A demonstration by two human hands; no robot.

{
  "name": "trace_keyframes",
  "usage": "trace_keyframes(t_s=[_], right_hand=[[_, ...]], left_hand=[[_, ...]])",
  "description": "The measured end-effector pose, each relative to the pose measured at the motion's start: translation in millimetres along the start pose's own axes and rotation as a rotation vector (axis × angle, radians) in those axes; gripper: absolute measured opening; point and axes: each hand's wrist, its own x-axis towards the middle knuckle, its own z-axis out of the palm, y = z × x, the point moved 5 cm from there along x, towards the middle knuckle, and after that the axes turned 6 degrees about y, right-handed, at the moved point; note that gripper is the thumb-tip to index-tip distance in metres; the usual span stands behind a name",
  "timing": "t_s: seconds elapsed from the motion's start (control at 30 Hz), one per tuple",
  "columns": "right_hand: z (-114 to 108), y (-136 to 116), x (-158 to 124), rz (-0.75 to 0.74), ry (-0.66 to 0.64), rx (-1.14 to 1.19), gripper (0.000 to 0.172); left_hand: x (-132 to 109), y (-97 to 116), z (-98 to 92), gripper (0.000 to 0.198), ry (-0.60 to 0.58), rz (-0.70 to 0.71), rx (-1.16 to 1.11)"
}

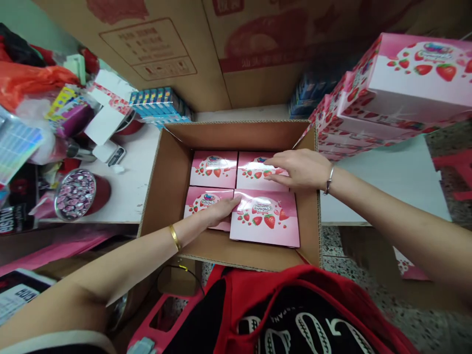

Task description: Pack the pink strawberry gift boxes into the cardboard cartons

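An open cardboard carton sits in front of me, holding several pink strawberry-printed boxes laid flat. My left hand rests on the left edge of the near right pink box, which lies a little higher than the others. My right hand lies flat on the far right pink box by the carton's right wall, fingers spread. Two more pink boxes fill the left side: one at the far left and one at the near left.
A stack of the same pink boxes stands at the right on a white table. Large cardboard cartons rise behind. At left, the cluttered table holds a round tin of candies, blue packs and plastic bags.
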Motion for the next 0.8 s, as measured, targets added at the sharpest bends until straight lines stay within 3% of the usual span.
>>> trace_keyframes(t_s=[0.13, 0.2, 0.27, 0.37, 0.43, 0.5, 0.57, 0.67, 0.8], right_hand=[[0.8, -0.8, 1.1, -0.001, -0.020, -0.016, 0.043], [1.0, 0.1, 1.6, 0.014, -0.023, -0.017, 0.043], [1.3, 0.4, 1.8, 0.023, -0.025, -0.015, 0.044], [1.5, -0.2, 1.5, 0.028, -0.023, -0.019, 0.044], [1.4, -0.4, 1.2, 0.037, -0.017, -0.025, 0.044], [1.5, -0.8, 1.3, 0.036, -0.017, -0.036, 0.044], [1.9, -1.4, 1.9, 0.028, -0.024, -0.051, 0.043], [1.2, -2.3, 3.0, 0.019, -0.017, -0.052, 0.042], [-1.7, -3.6, 2.1, 0.026, 0.002, -0.047, 0.041]], left_hand=[[-3.3, 25.0, -9.7, 0.031, -0.004, -0.064, 0.486], [-4.3, 38.5, -13.8, 0.027, 0.008, -0.019, 0.802], [-6.1, 52.3, -15.0, 0.023, 0.118, 0.149, 1.090], [-14.8, 59.4, -4.0, 0.030, 0.297, 0.548, 1.310], [-20.4, 46.6, 11.3, 0.052, 0.219, 0.807, 1.331], [-22.2, 25.5, 27.2, 0.069, 0.041, 1.027, 1.334], [-15.4, 3.6, 39.1, 0.070, -0.106, 1.139, 1.360], [9.5, -20.3, 54.0, 0.064, -0.189, 1.141, 1.427], [40.7, -37.4, 73.0, 0.058, -0.165, 0.964, 1.614]])
